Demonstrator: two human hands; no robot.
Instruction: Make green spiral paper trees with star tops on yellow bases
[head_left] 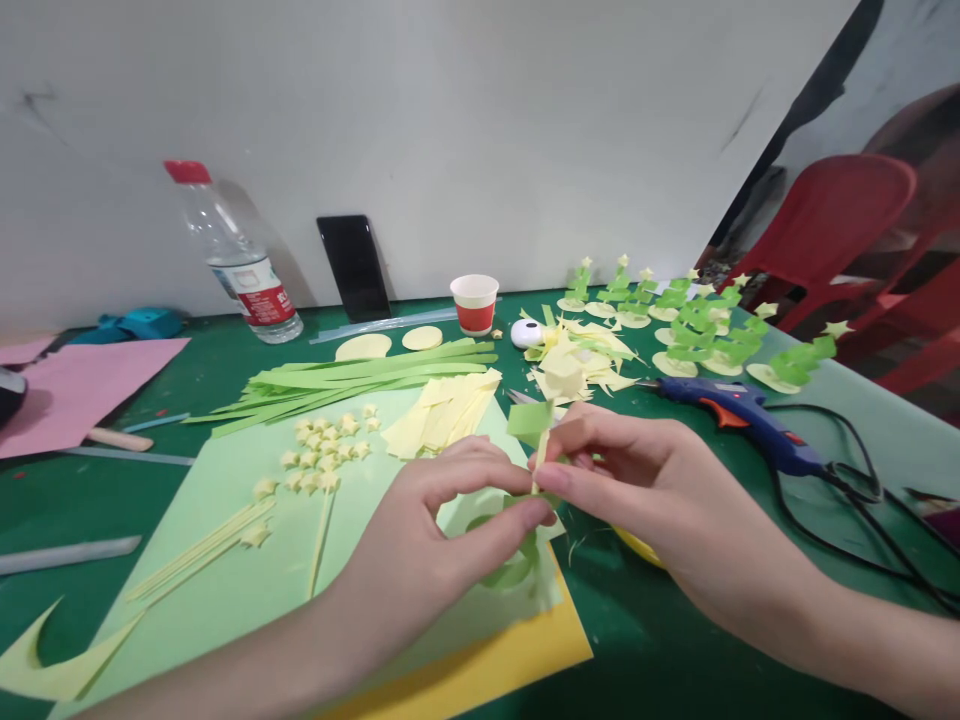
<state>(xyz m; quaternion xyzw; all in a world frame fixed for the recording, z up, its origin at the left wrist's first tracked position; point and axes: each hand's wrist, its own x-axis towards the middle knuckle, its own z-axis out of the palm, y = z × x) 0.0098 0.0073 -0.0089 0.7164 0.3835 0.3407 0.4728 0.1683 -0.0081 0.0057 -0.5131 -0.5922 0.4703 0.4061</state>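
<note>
My right hand (645,465) pinches a thin pale-yellow paper stick (543,445) between thumb and fingertips. At its top sits a blurred pale-yellow paper star (562,376). My left hand (450,520) is closed at the stick's lower part, thumb and forefinger on a green paper strip (529,420). Part of that strip stands out beside the stick above my fingers, and a curled length hangs below them. Fingers hide where strip and stick meet. Left of my hands, several small folded stars (326,450) and thin paper sticks (202,550) lie on a light green sheet (247,620).
Finished star-topped stems (697,325) stand on round bases at the back right. A blue glue gun (750,415) with its black cable lies at right. Behind are green strips (360,380), yellow scraps (589,350), a paper cup (475,305), a phone (354,268) and a bottle (251,280).
</note>
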